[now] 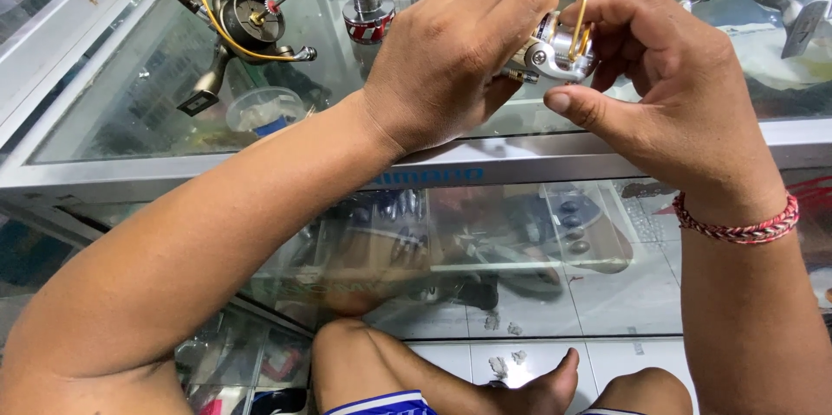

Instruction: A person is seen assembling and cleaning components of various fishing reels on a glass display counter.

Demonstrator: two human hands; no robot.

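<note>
Holding the silver spinning reel [555, 51] above the glass tabletop [156, 94], right of the loose spool [367, 4]. Left hand [451, 60] grip closed around its body; right hand [667, 77] fingers pinch the gold bail. Keep left steady, turn parts gently.

left hand [451, 60]: wrapped over silver spinning reel [555, 49] | right hand [667, 77]: gripping reel beside its gold bail wire [582, 8] | glass worktop [130, 103]: dark reel body [247, 21], red-and-silver spool [367, 6] further back | right wrist: braided bracelet [741, 226]
</note>
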